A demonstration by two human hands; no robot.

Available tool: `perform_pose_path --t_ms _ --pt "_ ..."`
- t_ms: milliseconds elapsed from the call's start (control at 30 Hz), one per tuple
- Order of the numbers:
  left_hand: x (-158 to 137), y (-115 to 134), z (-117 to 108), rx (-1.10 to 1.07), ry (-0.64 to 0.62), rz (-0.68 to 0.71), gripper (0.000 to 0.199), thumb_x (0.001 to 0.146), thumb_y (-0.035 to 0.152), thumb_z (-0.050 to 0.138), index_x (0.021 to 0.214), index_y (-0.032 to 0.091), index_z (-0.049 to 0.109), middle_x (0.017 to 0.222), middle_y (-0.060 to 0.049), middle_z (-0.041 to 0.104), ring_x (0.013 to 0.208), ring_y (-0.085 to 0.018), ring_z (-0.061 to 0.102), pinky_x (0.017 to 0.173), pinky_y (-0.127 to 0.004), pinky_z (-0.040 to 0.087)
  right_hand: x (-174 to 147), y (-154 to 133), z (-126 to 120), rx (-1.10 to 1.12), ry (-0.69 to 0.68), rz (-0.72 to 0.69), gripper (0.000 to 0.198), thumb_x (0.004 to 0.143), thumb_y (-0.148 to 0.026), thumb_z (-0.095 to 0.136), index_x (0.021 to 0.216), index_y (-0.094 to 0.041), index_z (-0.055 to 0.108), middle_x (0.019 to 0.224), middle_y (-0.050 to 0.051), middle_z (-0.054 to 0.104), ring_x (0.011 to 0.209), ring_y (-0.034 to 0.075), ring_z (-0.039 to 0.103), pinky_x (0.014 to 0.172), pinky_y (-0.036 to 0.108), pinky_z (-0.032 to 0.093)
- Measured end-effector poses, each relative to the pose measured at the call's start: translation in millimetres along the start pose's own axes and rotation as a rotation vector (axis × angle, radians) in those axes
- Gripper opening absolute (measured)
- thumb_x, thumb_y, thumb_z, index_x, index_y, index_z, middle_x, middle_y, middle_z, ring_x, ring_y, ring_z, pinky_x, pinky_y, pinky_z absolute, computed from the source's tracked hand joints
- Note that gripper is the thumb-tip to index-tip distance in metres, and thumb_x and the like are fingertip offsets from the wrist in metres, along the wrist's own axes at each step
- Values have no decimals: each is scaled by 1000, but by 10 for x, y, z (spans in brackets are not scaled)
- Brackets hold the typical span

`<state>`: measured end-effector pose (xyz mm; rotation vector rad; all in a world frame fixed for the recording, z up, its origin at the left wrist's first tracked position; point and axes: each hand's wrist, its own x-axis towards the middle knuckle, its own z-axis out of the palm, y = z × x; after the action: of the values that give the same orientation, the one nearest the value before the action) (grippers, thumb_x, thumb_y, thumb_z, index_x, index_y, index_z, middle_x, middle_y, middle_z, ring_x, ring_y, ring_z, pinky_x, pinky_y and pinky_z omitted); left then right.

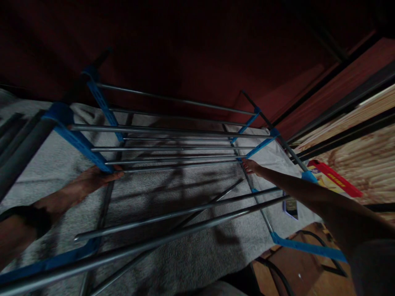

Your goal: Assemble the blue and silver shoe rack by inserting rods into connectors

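Observation:
A rack of grey metal rods with blue plastic brackets stretches across the head view. My left hand (98, 177) is closed around the lower end of the left blue bracket (80, 144), one finger pointing along the lowest cross rod (179, 166). At the other end, my right hand (250, 166) grips the right blue bracket (261, 144) where that rod meets it; some of its fingers are hidden. Nearer to me, a loose-ended rod (160, 218) and a thicker rod (173, 237) run across the frame, with another blue bracket (51, 263) at lower left.
Grey fabric (185, 189) lies under the rack. A phone-like object (290, 208) rests near my right forearm, and a red and yellow box (335, 179) is beyond it. A dark red curtain (185, 49) hangs behind. Brown cardboard (304, 263) lies at lower right.

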<state>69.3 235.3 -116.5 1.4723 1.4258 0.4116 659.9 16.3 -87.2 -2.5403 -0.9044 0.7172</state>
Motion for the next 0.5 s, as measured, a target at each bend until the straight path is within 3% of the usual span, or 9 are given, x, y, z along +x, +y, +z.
perform_pose_path --t_ms 167,500 --pt "-9 5 10 -1 4 -9 82 45 75 81 104 20 67 97 -6 69 101 -27 60 71 -30 47 28 -57 194 -113 67 17 16 80 -31 70 88 -17 68 70 3 63 75 18 63 68 25 49" --pt "19 41 -55 74 -47 -39 80 43 73 81 102 20 69 93 -7 70 95 -28 62 67 -32 51 -1 -94 396 -196 249 51 47 85 -52 67 113 -14 68 103 16 70 106 31 66 79 33 51"
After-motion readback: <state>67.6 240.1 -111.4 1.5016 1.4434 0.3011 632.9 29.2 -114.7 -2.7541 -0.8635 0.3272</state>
